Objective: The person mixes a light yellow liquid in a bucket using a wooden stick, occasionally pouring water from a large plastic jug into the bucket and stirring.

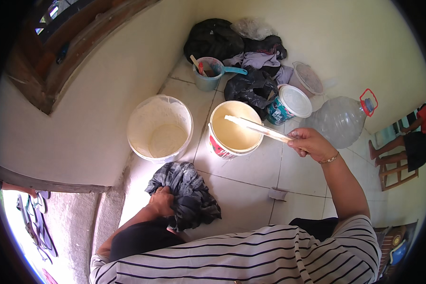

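Observation:
My right hand (312, 144) is closed round one end of a flat, pale wooden stick (265, 130). The stick's whitish far end is over an uncovered paint bucket (223, 151), whose inside shows cream paint. I cannot tell whether the stick touches the paint. In my left hand (162, 201) is a bunched dark grey patterned cloth (188, 189), down in front of me; the fingers are partly buried in its folds. Left of the paint bucket stands a larger translucent white bucket (136, 137) with cream residue inside.
Behind the buckets are a blue dipper (207, 84) holding brushes, a black plastic bag (246, 90) and a lidded teal can (280, 110). A big clear water bottle (336, 122) lies at right. A small grey piece (278, 193) is on the tiles. Someone's legs (390, 147) show far right.

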The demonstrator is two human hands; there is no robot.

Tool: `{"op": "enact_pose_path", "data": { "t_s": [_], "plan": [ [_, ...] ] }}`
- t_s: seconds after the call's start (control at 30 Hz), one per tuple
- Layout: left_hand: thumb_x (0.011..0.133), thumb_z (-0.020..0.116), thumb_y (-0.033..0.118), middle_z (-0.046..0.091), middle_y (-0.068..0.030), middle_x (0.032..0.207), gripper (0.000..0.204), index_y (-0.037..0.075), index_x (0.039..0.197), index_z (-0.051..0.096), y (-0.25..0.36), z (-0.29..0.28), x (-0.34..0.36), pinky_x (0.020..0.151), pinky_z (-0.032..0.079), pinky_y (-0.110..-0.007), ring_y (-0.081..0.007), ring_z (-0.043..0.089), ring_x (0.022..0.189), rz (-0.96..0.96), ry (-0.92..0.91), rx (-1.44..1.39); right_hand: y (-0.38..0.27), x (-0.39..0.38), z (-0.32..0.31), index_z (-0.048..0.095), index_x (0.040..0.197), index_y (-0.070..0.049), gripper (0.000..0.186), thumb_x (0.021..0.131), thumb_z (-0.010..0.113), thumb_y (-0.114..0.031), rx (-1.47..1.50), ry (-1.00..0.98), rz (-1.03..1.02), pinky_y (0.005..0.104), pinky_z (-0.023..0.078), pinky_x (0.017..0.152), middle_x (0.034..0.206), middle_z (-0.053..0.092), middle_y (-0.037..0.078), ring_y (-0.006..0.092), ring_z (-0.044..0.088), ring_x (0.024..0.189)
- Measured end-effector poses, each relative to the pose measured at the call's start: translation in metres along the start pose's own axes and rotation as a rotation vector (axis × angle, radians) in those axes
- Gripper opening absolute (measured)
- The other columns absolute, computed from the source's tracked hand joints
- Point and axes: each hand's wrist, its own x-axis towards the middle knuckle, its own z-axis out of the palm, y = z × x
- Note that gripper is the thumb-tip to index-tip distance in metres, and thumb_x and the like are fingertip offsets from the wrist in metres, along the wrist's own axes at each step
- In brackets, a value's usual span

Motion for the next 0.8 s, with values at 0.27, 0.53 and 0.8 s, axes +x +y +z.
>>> {"op": "enact_pose_path", "data": {
  "t_s": [0.27, 0.53, 0.8],
  "plan": [
    [0.056, 0.076, 0.030, 0.051, -0.0148, 0.103, 0.030, 0.014, 0.081, 0.072, -0.006, 0.012, 0.007, 0.091, 0.045, -0.041, -0.0340, 0.049, 0.105, 0.030, 0.071, 0.034, 0.040, 0.010, 0.005, 0.061, 0.092, -0.003, 0.016, 0.084, 0.067, -0.016, -0.090, -0.053, 0.229, 0.0220, 0.026, 0.043, 0.060, 0.044, -0.005, 0.0043, 0.037, 0.049],
    [0.057, 0.076, 0.032, 0.049, -0.0150, 0.110, 0.034, 0.011, 0.083, 0.070, -0.008, 0.010, 0.009, 0.098, 0.040, -0.043, -0.0359, 0.044, 0.114, -0.023, -0.026, 0.001, 0.040, 0.012, 0.011, 0.067, 0.093, 0.003, 0.034, 0.079, 0.071, -0.028, -0.384, 0.055, -0.044, 0.0268, 0.041, 0.057, 0.069, 0.059, 0.003, 0.0126, 0.052, 0.062],
    [0.057, 0.076, 0.029, 0.051, -0.0147, 0.102, 0.026, 0.013, 0.076, 0.071, -0.007, 0.011, 0.006, 0.089, 0.046, -0.042, -0.0345, 0.049, 0.105, 0.052, 0.084, 0.043, 0.053, 0.015, 0.013, 0.067, 0.094, 0.001, 0.033, 0.078, 0.070, -0.028, -0.526, 0.125, -0.207, 0.0328, 0.046, 0.065, 0.074, 0.064, 0.014, 0.0202, 0.059, 0.068]
  ]
}}
